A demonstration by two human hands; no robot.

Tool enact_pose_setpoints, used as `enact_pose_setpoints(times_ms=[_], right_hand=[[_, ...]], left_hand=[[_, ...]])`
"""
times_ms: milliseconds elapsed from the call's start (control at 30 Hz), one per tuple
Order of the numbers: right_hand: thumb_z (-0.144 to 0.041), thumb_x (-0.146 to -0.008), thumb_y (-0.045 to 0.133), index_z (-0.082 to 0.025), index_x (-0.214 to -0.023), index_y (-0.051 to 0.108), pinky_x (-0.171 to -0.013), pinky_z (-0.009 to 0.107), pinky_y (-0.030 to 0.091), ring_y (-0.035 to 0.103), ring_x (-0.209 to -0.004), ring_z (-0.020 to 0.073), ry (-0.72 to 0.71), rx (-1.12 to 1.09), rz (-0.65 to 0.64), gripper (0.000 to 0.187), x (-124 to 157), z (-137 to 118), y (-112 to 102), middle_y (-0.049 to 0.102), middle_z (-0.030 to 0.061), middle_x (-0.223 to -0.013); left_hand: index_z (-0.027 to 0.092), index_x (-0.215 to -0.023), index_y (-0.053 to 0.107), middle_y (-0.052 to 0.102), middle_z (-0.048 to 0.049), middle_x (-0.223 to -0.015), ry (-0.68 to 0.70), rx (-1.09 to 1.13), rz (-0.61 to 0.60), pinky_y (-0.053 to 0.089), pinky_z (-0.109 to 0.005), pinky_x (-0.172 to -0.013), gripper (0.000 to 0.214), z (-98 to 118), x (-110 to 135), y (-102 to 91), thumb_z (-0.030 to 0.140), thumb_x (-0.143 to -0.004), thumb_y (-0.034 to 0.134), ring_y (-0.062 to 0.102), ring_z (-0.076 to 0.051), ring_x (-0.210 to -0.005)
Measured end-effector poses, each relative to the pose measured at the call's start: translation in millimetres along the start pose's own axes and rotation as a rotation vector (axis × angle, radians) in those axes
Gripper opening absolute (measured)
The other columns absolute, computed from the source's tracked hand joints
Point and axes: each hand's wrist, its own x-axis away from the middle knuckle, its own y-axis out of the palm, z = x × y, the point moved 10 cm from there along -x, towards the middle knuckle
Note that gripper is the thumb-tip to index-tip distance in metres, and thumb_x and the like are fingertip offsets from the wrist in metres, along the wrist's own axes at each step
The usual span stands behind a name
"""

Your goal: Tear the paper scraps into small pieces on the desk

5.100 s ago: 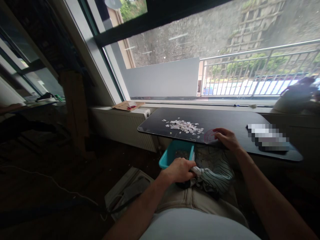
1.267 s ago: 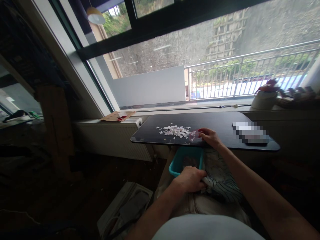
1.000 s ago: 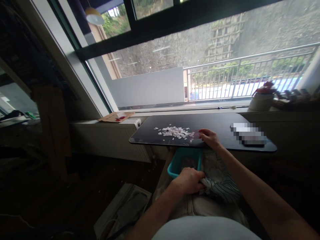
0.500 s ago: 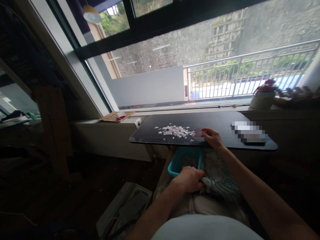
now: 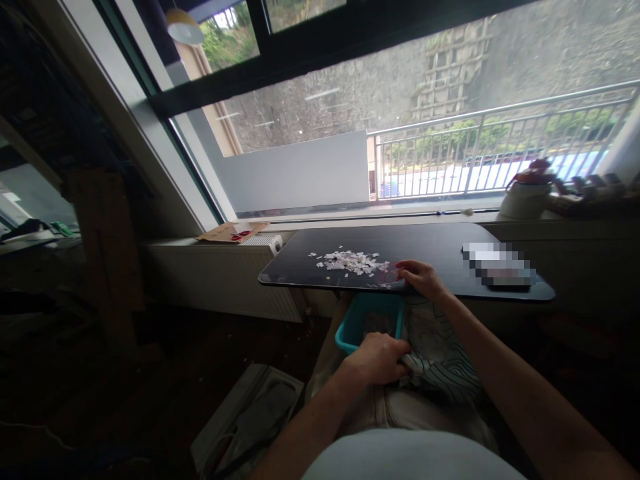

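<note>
Small white paper pieces [image 5: 354, 262] lie heaped on the dark tabletop [image 5: 425, 239]. My right hand [image 5: 424, 279] is at the right of the heap, fingertips pinched on a clear, pinkish flat piece [image 5: 387, 272] that looks like thin plastic. That piece stands against the tabletop at the heap's right edge. Below the table's front edge, a teal plastic bin [image 5: 344, 331] rests at my lap with something greyish inside, too dark to make out. My left hand [image 5: 379, 357] is closed on the bin's near rim; its fingertips are partly hidden. A patterned cloth [image 5: 445, 363] lies beside it.
A pixelated object [image 5: 500, 265] lies on the table's right side. Behind are the window sill, a jug-like container [image 5: 526, 193] and a radiator [image 5: 235, 267] bearing brown paper [image 5: 225, 233] with red scissors-like handles. A pale box [image 5: 250, 413] stands low at left.
My right hand has shifted slightly left with the clear piece, which now tilts closer to the paper heap. My left hand and the bin stay in place.
</note>
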Motion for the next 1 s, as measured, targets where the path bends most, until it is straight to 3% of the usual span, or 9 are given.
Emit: enact_pose_setpoints(times_ms=[133, 333, 433, 700, 833, 1000], right_hand=[[-0.032, -0.064, 0.058, -0.015, -0.083, 0.067, -0.047, 0.024, 0.044, 0.053, -0.047, 0.0118, 0.016, 0.002, 0.033, 0.027, 2, -1, -6, 0.066, 0.0023, -0.063], [-0.028, -0.064, 0.052, -0.014, -0.08, 0.066, -0.051, 0.025, 0.045, 0.056, -0.054, 0.0142, 0.044, 0.036, 0.224, 0.025, 2, 7, -27, 0.064, 0.0031, -0.061], [-0.028, -0.063, 0.053, -0.016, -0.075, 0.066, -0.055, 0.026, 0.046, 0.057, -0.058, 0.0155, 0.041, 0.057, 0.26, 0.021, 1, 11, -30, 0.064, 0.0026, -0.061], [-0.027, -0.061, 0.056, -0.016, -0.072, 0.066, -0.05, 0.025, 0.043, 0.055, -0.052, 0.0138, 0.032, 0.031, 0.141, 0.018, 4, 3, -19, 0.063, 0.0007, -0.057], [-0.029, -0.064, 0.053, -0.016, -0.08, 0.066, -0.047, 0.025, 0.042, 0.053, -0.048, 0.0126, 0.043, 0.025, 0.138, 0.025, 4, 1, -19, 0.064, 0.0011, -0.06], [-0.029, -0.063, 0.057, -0.015, -0.077, 0.066, -0.05, 0.025, 0.044, 0.055, -0.051, 0.0133, 0.042, 0.023, 0.095, 0.022, 3, 2, -14, 0.065, 0.0021, -0.062]], left_hand=[[0.021, -0.091, 0.062, 0.067, -0.0065, -0.085, 0.004, 0.004, 0.005, 0.047, -0.031, -0.072, 0.021, 0, 0, 0.3, 0.037, -0.08, 0.054, 0.063, -0.027, -0.085], [0.021, -0.092, 0.061, 0.067, -0.0067, -0.086, 0.001, 0.007, 0.001, 0.047, -0.031, -0.073, 0.021, -1, 0, 1.1, 0.037, -0.079, 0.055, 0.063, -0.027, -0.085], [0.022, -0.092, 0.061, 0.067, -0.0063, -0.086, -0.009, 0.006, -0.001, 0.047, -0.031, -0.073, 0.021, -1, 0, 1.3, 0.036, -0.078, 0.056, 0.063, -0.026, -0.085], [0.021, -0.092, 0.062, 0.067, -0.0064, -0.085, -0.005, 0.007, 0.0, 0.048, -0.03, -0.072, 0.021, -1, 0, 0.8, 0.036, -0.078, 0.056, 0.063, -0.026, -0.085], [0.021, -0.092, 0.062, 0.067, -0.0064, -0.085, 0.008, 0.012, 0.005, 0.048, -0.031, -0.071, 0.021, -1, 0, 0.2, 0.036, -0.077, 0.056, 0.063, -0.027, -0.084], [0.021, -0.09, 0.062, 0.067, -0.0069, -0.083, 0.012, 0.013, 0.013, 0.048, -0.032, -0.07, 0.021, -1, -1, 0.6, 0.036, -0.077, 0.055, 0.063, -0.028, -0.083]])
